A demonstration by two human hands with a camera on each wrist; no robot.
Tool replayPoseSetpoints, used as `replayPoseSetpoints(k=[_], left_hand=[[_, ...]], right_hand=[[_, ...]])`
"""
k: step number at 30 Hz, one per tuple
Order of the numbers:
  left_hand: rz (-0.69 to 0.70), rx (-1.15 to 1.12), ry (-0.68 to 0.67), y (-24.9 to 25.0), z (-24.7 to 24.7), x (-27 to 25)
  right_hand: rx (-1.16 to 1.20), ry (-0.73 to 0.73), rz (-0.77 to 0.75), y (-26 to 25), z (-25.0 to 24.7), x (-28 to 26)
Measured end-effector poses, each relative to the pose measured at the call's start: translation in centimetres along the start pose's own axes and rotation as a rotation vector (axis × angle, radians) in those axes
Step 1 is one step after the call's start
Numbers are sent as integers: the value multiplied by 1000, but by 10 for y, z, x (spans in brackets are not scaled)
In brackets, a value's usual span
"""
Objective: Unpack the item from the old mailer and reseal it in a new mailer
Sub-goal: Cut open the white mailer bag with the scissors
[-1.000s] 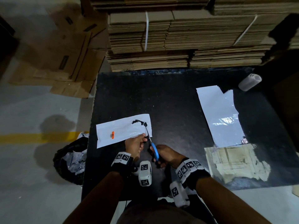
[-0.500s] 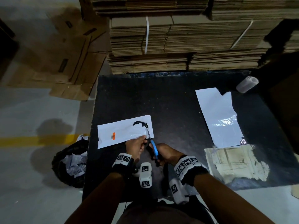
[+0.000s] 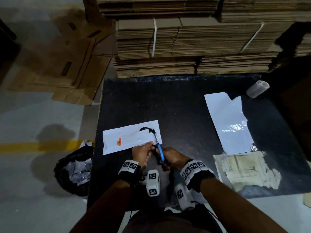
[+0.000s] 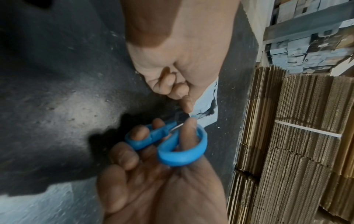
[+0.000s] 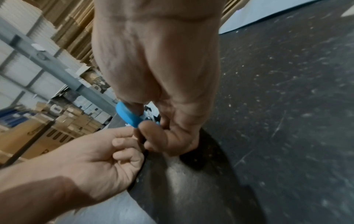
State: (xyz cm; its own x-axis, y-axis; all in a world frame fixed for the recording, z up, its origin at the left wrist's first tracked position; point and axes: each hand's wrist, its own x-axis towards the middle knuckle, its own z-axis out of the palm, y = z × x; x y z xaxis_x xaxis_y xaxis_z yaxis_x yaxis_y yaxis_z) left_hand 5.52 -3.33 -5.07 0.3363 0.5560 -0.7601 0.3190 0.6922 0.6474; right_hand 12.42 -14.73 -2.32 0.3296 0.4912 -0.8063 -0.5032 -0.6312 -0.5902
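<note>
On the dark surface (image 3: 185,106), the flat white plastic old mailer (image 3: 127,138) lay at 11 o'clock of the hands. The left hand (image 3: 142,153) pinched its near edge; the right hand (image 3: 171,157), fingers (image 4: 188,133) through blue-handled scissors (image 3: 160,153), was cutting it open. Finishing the cut likely came next.

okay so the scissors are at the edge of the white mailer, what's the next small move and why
Probably close the blue scissors in the right hand for another short snip along the old mailer's right end. The left hand pinches its near edge beside the blades, and the end looks only partly cut.
</note>
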Motion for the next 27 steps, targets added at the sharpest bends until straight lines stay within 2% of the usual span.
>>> replayPoseSetpoints(k=[5,16,20,24,27], left_hand=[[6,2,-1,-1,0,2],[17,2,-13,2,1,-4],[6,11,0,4,1,-6],[-28,-30,-8,8,0,-9],[-56,-91,-41,11,-2,-13]], right_hand=[[26,14,37,-3,1,6],[22,52,7,-3,-2,12],[6,23,43,-9,-2,8],[-122,-9,78,-26,-20,-13],[-267,-22,3,-39,-57,-45]])
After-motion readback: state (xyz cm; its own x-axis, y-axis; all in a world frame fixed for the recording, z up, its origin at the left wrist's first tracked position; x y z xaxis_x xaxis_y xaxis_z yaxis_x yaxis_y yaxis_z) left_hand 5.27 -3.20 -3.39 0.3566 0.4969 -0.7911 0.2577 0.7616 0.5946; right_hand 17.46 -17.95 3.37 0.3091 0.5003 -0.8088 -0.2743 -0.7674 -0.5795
